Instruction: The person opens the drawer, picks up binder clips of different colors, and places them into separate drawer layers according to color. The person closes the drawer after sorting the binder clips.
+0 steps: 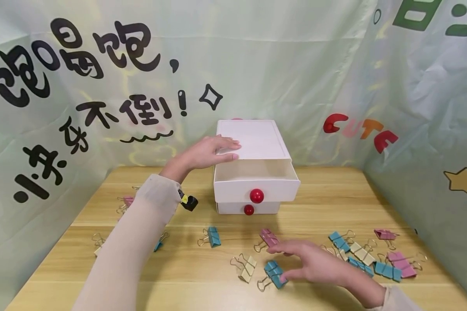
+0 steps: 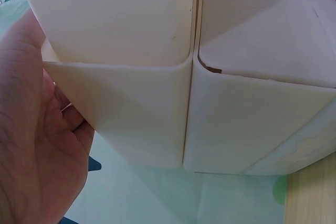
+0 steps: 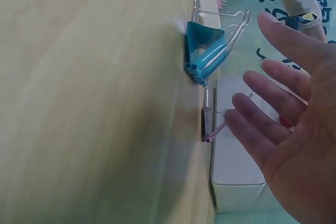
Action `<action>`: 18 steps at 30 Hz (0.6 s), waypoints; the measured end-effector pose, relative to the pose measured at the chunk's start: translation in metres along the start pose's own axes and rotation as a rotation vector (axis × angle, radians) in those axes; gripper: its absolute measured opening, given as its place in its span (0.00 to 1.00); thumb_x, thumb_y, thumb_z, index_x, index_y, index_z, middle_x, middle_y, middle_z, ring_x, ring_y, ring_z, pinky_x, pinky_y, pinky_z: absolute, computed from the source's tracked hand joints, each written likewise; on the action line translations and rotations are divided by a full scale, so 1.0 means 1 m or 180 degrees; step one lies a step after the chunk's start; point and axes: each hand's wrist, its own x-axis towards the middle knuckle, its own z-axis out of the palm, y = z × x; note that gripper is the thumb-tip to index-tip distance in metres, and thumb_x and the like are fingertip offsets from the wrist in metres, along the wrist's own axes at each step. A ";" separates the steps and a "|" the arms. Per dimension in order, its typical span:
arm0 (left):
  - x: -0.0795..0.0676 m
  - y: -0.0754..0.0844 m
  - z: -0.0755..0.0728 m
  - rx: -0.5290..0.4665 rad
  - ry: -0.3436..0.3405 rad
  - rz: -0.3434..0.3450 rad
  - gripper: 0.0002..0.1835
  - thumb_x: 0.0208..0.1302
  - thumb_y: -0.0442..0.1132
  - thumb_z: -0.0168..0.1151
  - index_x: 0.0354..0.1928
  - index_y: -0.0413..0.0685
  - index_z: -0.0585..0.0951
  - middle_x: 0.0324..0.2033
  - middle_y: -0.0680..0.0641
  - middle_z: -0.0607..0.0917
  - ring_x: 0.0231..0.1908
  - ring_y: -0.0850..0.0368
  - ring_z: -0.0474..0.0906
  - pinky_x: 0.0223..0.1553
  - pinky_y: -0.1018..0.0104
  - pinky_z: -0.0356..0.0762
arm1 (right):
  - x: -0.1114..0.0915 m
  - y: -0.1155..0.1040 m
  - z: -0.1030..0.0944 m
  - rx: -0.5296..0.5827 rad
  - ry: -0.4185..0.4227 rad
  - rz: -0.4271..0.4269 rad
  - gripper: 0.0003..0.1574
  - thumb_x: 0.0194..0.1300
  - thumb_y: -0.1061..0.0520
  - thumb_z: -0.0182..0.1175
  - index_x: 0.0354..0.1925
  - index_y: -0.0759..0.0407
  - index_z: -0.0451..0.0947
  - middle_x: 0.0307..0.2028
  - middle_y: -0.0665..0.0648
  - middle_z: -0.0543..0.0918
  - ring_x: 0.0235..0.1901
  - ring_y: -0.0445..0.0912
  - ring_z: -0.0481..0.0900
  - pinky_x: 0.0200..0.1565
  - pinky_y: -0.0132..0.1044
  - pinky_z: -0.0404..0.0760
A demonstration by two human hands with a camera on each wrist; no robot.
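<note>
A white box with two drawers [image 1: 253,138] stands at the back of the table, and its upper drawer [image 1: 237,190] is pulled out. Each drawer front has a red knob [image 1: 257,195]. My left hand [image 1: 206,153] rests on the left edge of the box top with fingers extended; in the left wrist view the hand [image 2: 47,129] lies against the box side. My right hand [image 1: 315,263] hovers with spread fingers by a blue binder clip [image 1: 274,273] and a pink binder clip [image 1: 269,237]. The right wrist view shows the palm bare, apart from the blue clip [image 3: 205,51].
A cream clip [image 1: 247,268] and another blue clip [image 1: 214,236] lie in front of the box. To the right is a cluster of several clips [image 1: 387,271] in blue, cream and pink. More clips [image 1: 128,201] lie left, partly behind the left sleeve. Printed cloth [image 1: 295,77] hangs behind.
</note>
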 end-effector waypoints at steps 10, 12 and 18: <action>0.000 -0.001 0.001 0.0037 -0.0034 -0.0045 0.28 0.69 0.60 0.54 0.65 0.55 0.76 0.67 0.54 0.71 0.69 0.59 0.60 0.72 0.64 0.42 | -0.004 0.004 0.012 -0.0270 -0.0256 -0.0205 0.35 0.61 0.42 0.67 0.64 0.48 0.74 0.59 0.45 0.77 0.58 0.45 0.75 0.57 0.44 0.77; 0.000 -0.001 0.001 0.0034 -0.0022 -0.0023 0.28 0.69 0.60 0.55 0.65 0.54 0.76 0.67 0.53 0.71 0.69 0.59 0.60 0.72 0.64 0.41 | -0.004 0.005 0.013 -0.0332 -0.0299 -0.0260 0.34 0.62 0.41 0.65 0.64 0.49 0.74 0.59 0.45 0.77 0.57 0.44 0.75 0.56 0.42 0.77; 0.000 -0.001 0.001 0.0061 0.0000 -0.0001 0.28 0.69 0.59 0.55 0.65 0.54 0.76 0.67 0.52 0.72 0.69 0.59 0.61 0.72 0.65 0.42 | -0.002 0.006 0.014 -0.0527 -0.0327 -0.0329 0.32 0.63 0.44 0.66 0.63 0.50 0.74 0.58 0.45 0.78 0.56 0.44 0.76 0.55 0.42 0.78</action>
